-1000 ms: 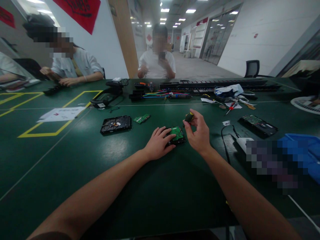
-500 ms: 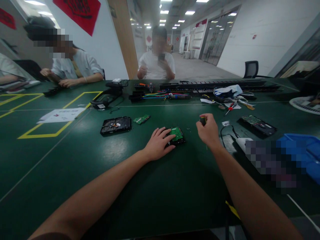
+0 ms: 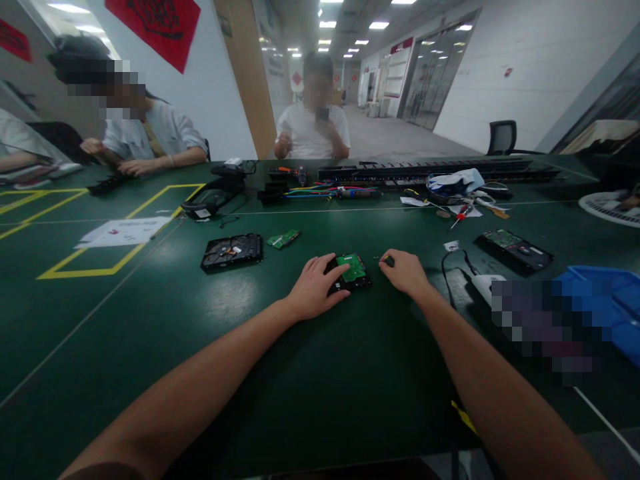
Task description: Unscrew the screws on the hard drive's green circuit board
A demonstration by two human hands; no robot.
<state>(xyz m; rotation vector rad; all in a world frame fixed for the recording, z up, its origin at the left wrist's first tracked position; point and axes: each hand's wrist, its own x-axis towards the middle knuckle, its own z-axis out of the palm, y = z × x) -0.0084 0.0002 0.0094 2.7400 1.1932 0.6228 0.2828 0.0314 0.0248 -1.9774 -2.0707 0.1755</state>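
A hard drive (image 3: 356, 268) with a green circuit board on it lies on the dark green table (image 3: 300, 373). My left hand (image 3: 317, 287) rests over its left side, fingers spread and touching it. Just right of the drive, my right hand (image 3: 406, 270) is low over the table, its fingers closed round a small dark and yellow handle (image 3: 388, 261), apparently a screwdriver; its shaft is hidden. Tiny screws (image 3: 376, 257) lie between the drive and my right fingertips. A loose green circuit board (image 3: 283, 239) and another hard drive (image 3: 232, 252) lie to the left.
A third hard drive (image 3: 514, 251), a black cable (image 3: 444, 273) and a blue bin (image 3: 605, 300) are at the right. Cables, tools and long black strips (image 3: 425, 171) line the back. A headset-like device (image 3: 213, 197) stands back left. Two people (image 3: 313, 127) sit across the table.
My right hand has come down and left towards the drive and the screws, with the handle still in its fingers. My left hand has hardly moved, its fingers slightly shifted.
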